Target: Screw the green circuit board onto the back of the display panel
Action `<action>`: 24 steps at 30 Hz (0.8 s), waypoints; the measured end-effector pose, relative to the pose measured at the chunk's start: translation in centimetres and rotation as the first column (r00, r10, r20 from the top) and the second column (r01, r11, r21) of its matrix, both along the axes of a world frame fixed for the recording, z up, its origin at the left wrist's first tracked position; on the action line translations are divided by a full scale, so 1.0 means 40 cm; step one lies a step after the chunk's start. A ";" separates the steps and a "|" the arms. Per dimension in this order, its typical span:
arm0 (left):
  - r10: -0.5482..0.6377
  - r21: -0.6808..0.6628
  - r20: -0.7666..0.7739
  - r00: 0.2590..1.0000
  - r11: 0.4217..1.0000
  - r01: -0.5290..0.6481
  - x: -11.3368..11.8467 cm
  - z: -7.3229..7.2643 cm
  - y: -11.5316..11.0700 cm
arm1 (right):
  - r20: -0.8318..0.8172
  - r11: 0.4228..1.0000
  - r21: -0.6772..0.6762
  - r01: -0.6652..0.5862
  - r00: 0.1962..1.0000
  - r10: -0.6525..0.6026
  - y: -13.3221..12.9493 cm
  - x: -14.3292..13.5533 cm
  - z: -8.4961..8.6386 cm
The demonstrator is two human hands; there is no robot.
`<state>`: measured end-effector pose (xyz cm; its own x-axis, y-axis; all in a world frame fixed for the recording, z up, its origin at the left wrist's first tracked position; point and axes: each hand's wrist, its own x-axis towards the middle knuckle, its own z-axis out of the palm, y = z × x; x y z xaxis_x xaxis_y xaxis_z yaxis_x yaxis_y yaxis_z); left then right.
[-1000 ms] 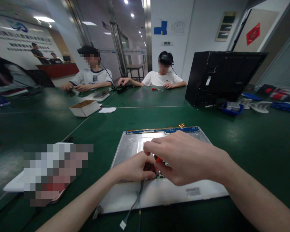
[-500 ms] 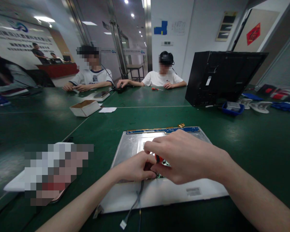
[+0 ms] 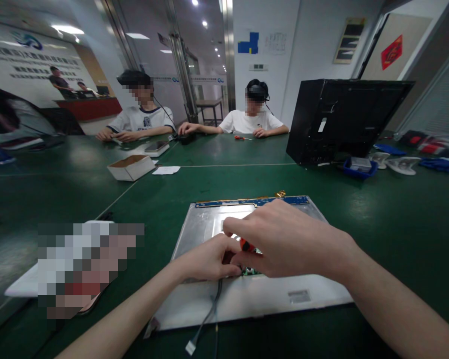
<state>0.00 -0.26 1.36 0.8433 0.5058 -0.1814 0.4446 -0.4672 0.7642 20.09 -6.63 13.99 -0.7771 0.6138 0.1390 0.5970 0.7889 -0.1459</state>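
A display panel (image 3: pixel 198 234) lies face down in front of me, its metal back up and a blue circuit strip (image 3: pixel 228 203) along its far edge. My right hand (image 3: pixel 288 239) is closed around a screwdriver (image 3: pixel 246 245) with a red and black handle, over a small green circuit board (image 3: pixel 251 270). The screwdriver's tip is hidden. My left hand (image 3: pixel 211 259) rests on the panel beside the board, thumb and fingers pinched near the screwdriver; what they hold is hidden. A grey cable (image 3: pixel 208 315) with a white connector (image 3: pixel 190 347) trails from beneath my left hand towards me.
Blurred-out flat items (image 3: pixel 86 269) lie to the left. Farther off are a cardboard box (image 3: pixel 130 168), a white paper (image 3: pixel 166 170), another screwdriver (image 3: pixel 241 137), a black monitor housing (image 3: pixel 344 119) and a blue tray (image 3: pixel 360 172). Two people sit across the green table (image 3: pixel 224 180).
My right hand has shifted slightly and the screwdriver's handle has turned, showing more of its red part. My left hand keeps its place on the panel.
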 end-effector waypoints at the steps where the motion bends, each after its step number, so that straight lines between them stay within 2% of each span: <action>1: -0.001 0.007 0.001 1.000 1.000 0.001 0.001 0.001 0.000 | 0.001 1.000 -0.006 -0.009 1.000 0.009 -0.001 0.001 0.002; 8: -0.005 0.018 -0.003 1.000 1.000 0.006 0.011 0.013 -0.003 | 0.038 0.998 -0.046 -0.045 0.998 0.047 -0.005 0.001 0.013; 17: 0.017 0.016 -0.031 0.999 1.000 -0.017 0.007 0.020 -0.008 | 0.047 0.999 0.019 0.039 0.998 -0.040 0.001 -0.002 0.005; 24: 0.011 -0.008 0.011 1.000 1.000 -0.011 0.010 0.008 -0.006 | 0.019 0.998 -0.032 -0.047 0.999 0.048 -0.007 -0.001 0.010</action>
